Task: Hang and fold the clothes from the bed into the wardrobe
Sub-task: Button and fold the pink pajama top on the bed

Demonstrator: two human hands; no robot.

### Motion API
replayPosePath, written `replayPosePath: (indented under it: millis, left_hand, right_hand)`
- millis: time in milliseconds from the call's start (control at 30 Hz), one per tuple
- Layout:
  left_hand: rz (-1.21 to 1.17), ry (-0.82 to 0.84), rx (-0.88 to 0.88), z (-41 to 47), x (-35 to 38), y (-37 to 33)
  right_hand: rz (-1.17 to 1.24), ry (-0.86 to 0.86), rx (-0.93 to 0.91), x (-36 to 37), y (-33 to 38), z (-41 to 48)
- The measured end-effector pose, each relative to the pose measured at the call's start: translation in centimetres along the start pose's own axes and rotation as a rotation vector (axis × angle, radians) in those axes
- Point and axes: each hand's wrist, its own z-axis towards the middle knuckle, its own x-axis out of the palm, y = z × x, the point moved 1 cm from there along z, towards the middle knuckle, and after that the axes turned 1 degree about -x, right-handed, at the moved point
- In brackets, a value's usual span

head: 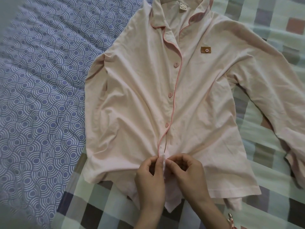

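Note:
A pale pink button-up pyjama shirt (189, 96) with darker pink piping lies face up and spread flat on the bed, collar away from me. Three buttons down its front are fastened. Its right sleeve stretches out to the right and its left sleeve is tucked along the body. My left hand (151, 182) and my right hand (188, 176) meet at the bottom of the placket near the hem. Each hand pinches one edge of the shirt front, with the fabric bunched between the fingertips.
The shirt rests on a checked green, grey and pink bedsheet (272, 22). A blue quilt with a white arc pattern (41, 88) covers the left side of the bed. A pink-and-white bracelet (231, 218) sits on my right wrist.

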Motion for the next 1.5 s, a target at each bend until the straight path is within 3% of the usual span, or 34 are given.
replayPosePath:
  millis: [267, 733, 800, 933, 1000, 1133, 1367, 1500]
  left_hand:
    - [0.103, -0.018, 0.085, -0.1, -0.2, -0.2]
    - [0.094, 0.081, 0.1, -0.2, -0.6, 0.4]
    - [0.061, 0.073, 0.059, -0.2, -0.6, 0.6]
    - [-0.199, 0.157, -0.184, 0.6, -0.6, 1.6]
    - [-0.145, 0.201, -0.193, 0.8, -0.5, 1.8]
    - [-0.01, 0.262, -0.129, 0.9, -0.4, 1.6]
    - [0.441, 0.126, 0.375, 0.7, 0.1, 0.4]
    - [0.304, 0.106, 0.299, 0.8, 0.2, 0.0]
  right_hand:
    - [0.1, -0.007, -0.029, -0.3, 0.2, -0.6]
    - [0.047, -0.059, -0.061, 0.2, -0.4, -0.9]
    - [0.047, -0.055, -0.062, 0.3, -0.4, -0.9]
    - [0.15, -0.045, -0.017, 0.0, -0.7, -0.5]
    - [0.19, -0.028, 0.006, -0.2, -0.7, -0.5]
    - [0.196, -0.004, 0.062, -0.4, -1.0, -0.3]
    - [0.021, -0.009, 0.023, -0.3, -0.2, -0.1]
    - [0.045, -0.083, 0.049, -0.3, 0.2, 0.3]
